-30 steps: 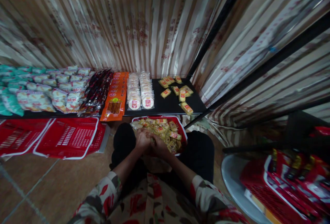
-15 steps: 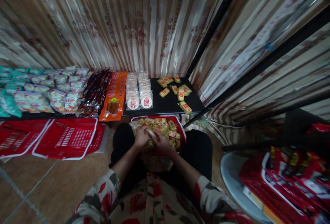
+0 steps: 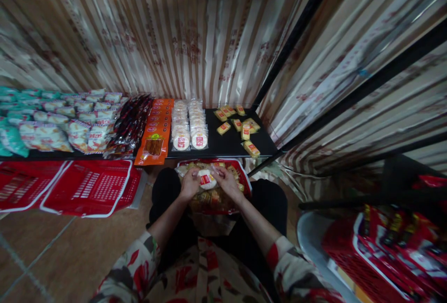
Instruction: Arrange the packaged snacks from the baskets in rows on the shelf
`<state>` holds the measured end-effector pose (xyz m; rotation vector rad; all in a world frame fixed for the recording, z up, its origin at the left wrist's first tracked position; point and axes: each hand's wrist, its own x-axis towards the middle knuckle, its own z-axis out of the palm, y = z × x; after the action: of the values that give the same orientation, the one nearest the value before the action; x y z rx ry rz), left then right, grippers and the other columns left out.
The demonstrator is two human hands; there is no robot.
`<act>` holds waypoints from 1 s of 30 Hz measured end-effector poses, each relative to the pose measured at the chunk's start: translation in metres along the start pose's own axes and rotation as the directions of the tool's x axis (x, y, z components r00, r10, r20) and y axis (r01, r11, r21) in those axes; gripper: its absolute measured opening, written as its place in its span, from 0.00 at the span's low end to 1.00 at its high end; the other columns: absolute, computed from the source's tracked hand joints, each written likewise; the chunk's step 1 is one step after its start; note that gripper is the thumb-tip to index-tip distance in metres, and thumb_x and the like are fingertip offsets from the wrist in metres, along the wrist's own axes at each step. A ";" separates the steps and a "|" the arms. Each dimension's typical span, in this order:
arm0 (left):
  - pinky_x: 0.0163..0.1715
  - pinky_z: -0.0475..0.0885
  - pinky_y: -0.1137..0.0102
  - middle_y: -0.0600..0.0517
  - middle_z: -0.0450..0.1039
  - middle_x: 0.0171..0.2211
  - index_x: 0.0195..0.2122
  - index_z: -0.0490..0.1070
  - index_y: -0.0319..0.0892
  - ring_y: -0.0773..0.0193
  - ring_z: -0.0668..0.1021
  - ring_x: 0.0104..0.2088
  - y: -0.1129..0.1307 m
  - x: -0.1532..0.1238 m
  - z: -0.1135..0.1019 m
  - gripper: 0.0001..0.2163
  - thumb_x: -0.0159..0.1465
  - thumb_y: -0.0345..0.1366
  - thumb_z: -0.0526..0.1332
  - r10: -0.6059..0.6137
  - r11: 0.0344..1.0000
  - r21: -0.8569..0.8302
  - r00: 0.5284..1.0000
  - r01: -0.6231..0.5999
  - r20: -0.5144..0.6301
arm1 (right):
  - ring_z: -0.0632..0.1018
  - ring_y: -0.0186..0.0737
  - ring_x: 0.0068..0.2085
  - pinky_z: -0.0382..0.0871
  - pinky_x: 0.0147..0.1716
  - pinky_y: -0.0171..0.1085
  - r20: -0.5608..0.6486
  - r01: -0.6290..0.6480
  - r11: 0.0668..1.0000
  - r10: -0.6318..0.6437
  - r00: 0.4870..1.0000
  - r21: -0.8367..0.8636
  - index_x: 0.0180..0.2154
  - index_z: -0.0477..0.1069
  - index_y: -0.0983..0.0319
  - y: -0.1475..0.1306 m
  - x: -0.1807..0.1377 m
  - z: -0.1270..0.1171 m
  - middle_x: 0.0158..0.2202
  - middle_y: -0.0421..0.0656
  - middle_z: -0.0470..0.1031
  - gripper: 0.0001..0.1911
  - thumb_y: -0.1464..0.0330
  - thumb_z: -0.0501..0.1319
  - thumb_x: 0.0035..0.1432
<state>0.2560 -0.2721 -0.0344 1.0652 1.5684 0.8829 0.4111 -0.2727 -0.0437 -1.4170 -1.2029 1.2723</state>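
Note:
My left hand (image 3: 190, 183) and my right hand (image 3: 226, 181) together hold a round white snack packet with a red label (image 3: 206, 179) over a red basket (image 3: 246, 181) on my lap. The basket is full of small yellow wrapped snacks (image 3: 213, 197). Both hands have fingers closed on the packet's edges. Just ahead is a low black shelf (image 3: 226, 142) with two rows of the same round white packets (image 3: 190, 126) and several loose yellow snack packets (image 3: 240, 126).
Orange packets (image 3: 156, 131), dark red packets (image 3: 132, 119) and white and green bags (image 3: 52, 124) fill the shelf's left part. Empty red baskets (image 3: 89, 186) lie on the tiled floor at left. A red basket with red packets (image 3: 384, 242) sits at right. Striped curtain behind.
My hands have risen out of the pile of yellow snacks and moved forward. They now hold a round white packet between them, which was not in view a second ago.

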 end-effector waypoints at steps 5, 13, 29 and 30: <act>0.29 0.76 0.73 0.53 0.71 0.31 0.39 0.65 0.39 0.70 0.77 0.27 0.002 0.000 0.009 0.09 0.58 0.23 0.55 -0.140 0.973 -0.197 0.986 0.120 -0.092 | 0.77 0.39 0.33 0.72 0.36 0.38 -0.003 -0.040 0.992 0.041 0.999 0.118 0.42 0.68 0.60 -0.005 0.000 0.002 0.34 0.42 0.77 0.25 0.55 0.65 0.42; 0.33 0.77 0.71 0.50 0.70 0.34 0.37 0.63 0.39 0.69 0.78 0.29 0.010 0.003 0.018 0.06 0.60 0.25 0.56 -0.200 0.940 -0.308 0.970 0.150 -0.139 | 0.76 0.38 0.28 0.71 0.31 0.37 -0.085 0.009 0.980 0.008 0.996 0.199 0.35 0.66 0.59 -0.014 0.012 0.013 0.29 0.40 0.76 0.21 0.56 0.66 0.41; 0.57 0.62 0.59 0.47 0.54 0.62 0.56 0.63 0.43 0.54 0.58 0.60 0.046 0.023 -0.001 0.23 0.59 0.24 0.51 0.470 0.658 0.641 0.880 -0.395 0.060 | 0.68 0.31 0.25 0.64 0.27 0.31 -0.043 0.126 0.979 -0.134 0.990 -0.163 0.28 0.69 0.61 -0.049 0.113 0.018 0.23 0.34 0.66 0.12 0.59 0.62 0.43; 0.57 0.62 0.59 0.47 0.54 0.62 0.57 0.62 0.44 0.54 0.58 0.60 0.046 0.026 -0.001 0.24 0.58 0.24 0.51 0.463 0.645 0.652 0.883 -0.398 0.080 | 0.68 0.32 0.25 0.64 0.28 0.32 -0.075 0.123 0.962 -0.145 0.987 -0.243 0.28 0.70 0.61 -0.048 0.116 0.017 0.23 0.35 0.67 0.12 0.60 0.62 0.43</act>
<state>0.2618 -0.2320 -0.0005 2.0040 1.7871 0.6912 0.3902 -0.1502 -0.0172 -1.5183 -1.3989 0.9838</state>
